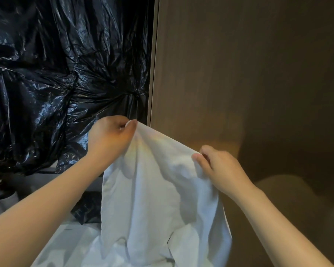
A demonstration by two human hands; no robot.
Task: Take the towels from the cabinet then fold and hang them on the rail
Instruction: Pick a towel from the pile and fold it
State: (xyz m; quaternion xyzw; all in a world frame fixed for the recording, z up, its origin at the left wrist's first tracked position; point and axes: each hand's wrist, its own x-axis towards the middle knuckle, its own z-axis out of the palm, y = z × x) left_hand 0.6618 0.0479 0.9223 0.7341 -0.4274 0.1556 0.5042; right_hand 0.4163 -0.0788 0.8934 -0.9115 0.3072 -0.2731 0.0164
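hands are raised in front of the chest, both bare forearms reaching up and forward. left hand (112, 132) sits higher and further out, fingers curled, pinching one top corner of a white towel (158, 199) between thumb and fingertips. right hand (220, 168) is lower and nearer, knuckles up, thumb and fingers pinching the other end of the same top edge. the two hands are apart, with the edge sagging a little between them. the towel hangs down from that edge in loose folds, and its lower part rests on a pale surface (66, 241) at the bottom of the view. one towel is held; whether the white cloth below is a second one i cannot tell. crinkled black plastic sheeting (56, 74) fills the left side behind, and one brown wood-grain panel (239, 64) stands to the right.
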